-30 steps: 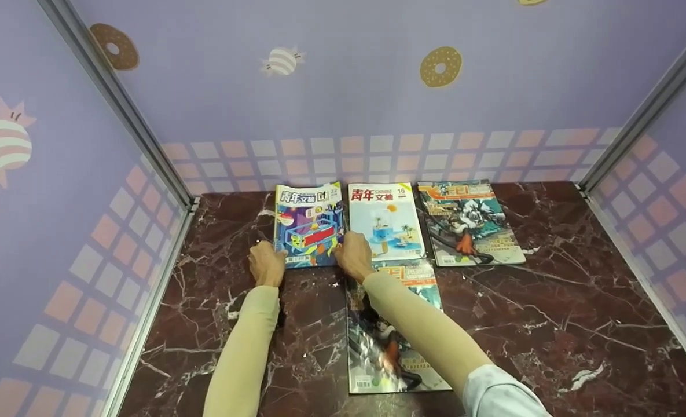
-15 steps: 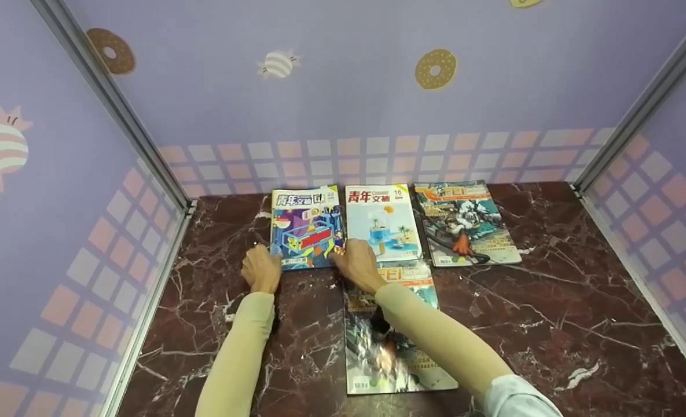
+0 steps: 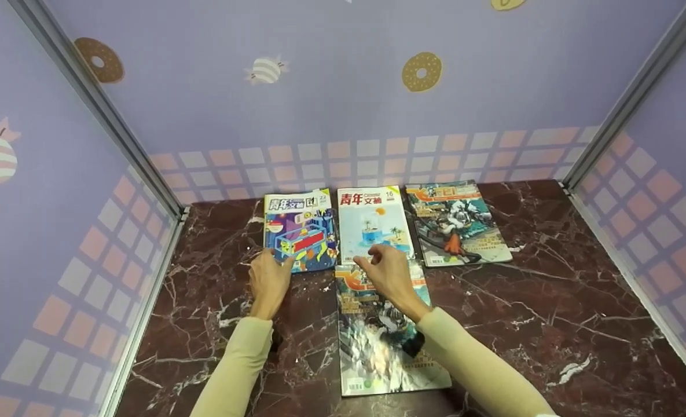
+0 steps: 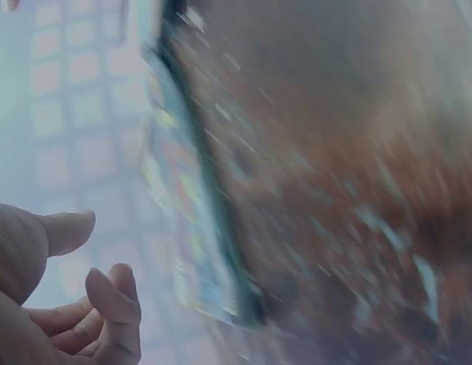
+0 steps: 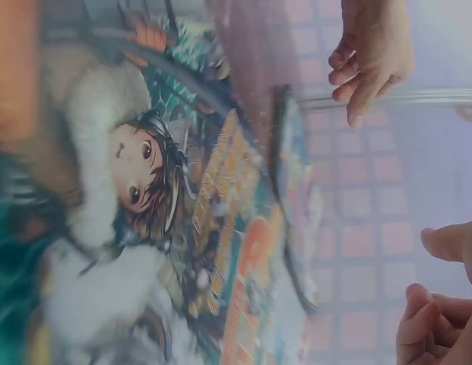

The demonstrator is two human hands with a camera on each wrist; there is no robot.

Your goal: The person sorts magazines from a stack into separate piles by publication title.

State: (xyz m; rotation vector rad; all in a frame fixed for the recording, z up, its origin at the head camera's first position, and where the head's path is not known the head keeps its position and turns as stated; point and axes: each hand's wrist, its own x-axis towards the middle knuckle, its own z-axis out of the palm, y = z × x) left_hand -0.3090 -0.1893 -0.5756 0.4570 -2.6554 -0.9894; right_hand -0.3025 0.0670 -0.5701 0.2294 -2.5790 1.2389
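Note:
My left hand (image 3: 269, 282) is by the lower left corner of a colourful purple-and-blue magazine (image 3: 299, 231). In the left wrist view, its loosely bent fingers (image 4: 118, 304) hold nothing and show apart from that magazine's edge. My right hand (image 3: 391, 277), also with nothing in it, hovers where a white magazine with a beach picture (image 3: 371, 223) meets a comic magazine (image 3: 377, 370) in front. The right wrist view shows the comic cover (image 5: 144, 160) close up, with the thumb and fingers relaxed and apart from it.
A second comic magazine (image 3: 455, 223) lies at the right end of the back row. All the magazines lie flat on a dark red marble-patterned table (image 3: 528, 347). Purple panels (image 3: 343, 104) with printed sweets and doughnuts enclose the back and both sides.
Both hands have let go of the colourful magazine's lower corners. The right hand has moved right, over the front comic magazine's top edge. The head view has shifted slightly.

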